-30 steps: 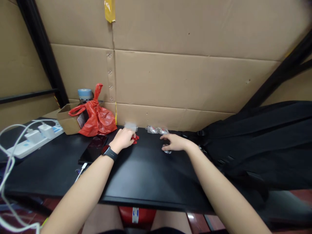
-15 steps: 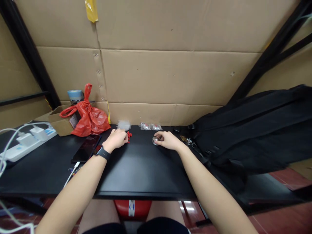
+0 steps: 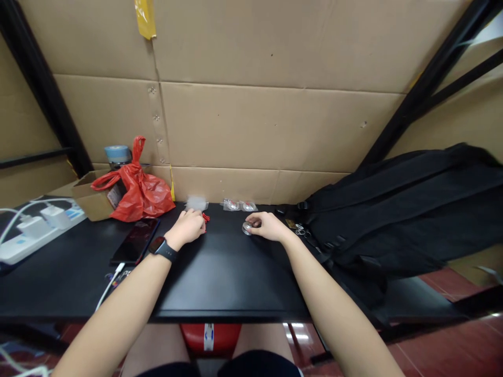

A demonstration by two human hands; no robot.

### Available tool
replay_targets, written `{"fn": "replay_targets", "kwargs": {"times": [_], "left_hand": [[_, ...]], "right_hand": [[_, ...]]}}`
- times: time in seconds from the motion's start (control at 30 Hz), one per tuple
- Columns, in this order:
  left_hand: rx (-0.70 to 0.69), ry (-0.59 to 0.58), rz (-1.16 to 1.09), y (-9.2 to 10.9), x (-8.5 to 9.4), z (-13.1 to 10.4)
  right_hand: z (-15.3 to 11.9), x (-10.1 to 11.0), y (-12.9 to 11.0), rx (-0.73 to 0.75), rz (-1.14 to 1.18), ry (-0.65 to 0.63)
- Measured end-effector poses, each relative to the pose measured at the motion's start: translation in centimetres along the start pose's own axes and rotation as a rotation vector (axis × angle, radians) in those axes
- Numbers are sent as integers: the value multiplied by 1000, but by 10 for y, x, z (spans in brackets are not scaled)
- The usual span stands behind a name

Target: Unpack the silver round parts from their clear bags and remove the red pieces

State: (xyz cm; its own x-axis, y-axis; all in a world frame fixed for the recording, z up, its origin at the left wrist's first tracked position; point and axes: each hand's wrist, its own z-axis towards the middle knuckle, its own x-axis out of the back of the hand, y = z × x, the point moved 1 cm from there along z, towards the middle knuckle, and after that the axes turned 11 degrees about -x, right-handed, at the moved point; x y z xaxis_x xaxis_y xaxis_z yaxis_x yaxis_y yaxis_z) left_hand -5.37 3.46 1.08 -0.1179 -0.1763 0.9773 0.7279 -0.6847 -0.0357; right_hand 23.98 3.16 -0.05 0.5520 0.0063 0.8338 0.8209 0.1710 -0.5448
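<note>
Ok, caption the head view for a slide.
Right hand holding a small round disc, left hand at red strings, over a black table.

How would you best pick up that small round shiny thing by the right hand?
Probably by its rim, coming from the right: the small round shiny thing looks low and disc-like, so thumb and fingertips can pinch its edge, where the right hand is.
</note>
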Motion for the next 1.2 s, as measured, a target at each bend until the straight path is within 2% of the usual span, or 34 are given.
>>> {"fn": "replay_targets", "kwargs": {"times": [0.1, 0.23, 0.3, 0.57, 0.7, 0.97, 1.1, 1.2], "left_hand": [[-29, 10, 9, 2, 2, -2], [-43, -83, -51, 5, 10, -5], [-56, -80, -80, 6, 14, -6], [-95, 110, -271, 9, 13, 1], [-114, 140, -412, 8, 15, 4], [-88, 289, -676, 12, 15, 6], [-40, 448, -897, 20, 6, 11], [-29, 515, -1028, 26, 1, 15]], "right_hand": [[-2, 0, -3, 13, -23, 5], [-3, -1, -8, 26, -87, 30], [-3, -2, -9, 35, -86, 37], [-5, -6, -22, 83, 25, 142], [-8, -15, -37, 186, 196, 114], [-13, -34, -56, 312, 362, 88], [-16, -39, -65, 322, 498, 191], [-17, -40, -70, 349, 540, 248]]}}
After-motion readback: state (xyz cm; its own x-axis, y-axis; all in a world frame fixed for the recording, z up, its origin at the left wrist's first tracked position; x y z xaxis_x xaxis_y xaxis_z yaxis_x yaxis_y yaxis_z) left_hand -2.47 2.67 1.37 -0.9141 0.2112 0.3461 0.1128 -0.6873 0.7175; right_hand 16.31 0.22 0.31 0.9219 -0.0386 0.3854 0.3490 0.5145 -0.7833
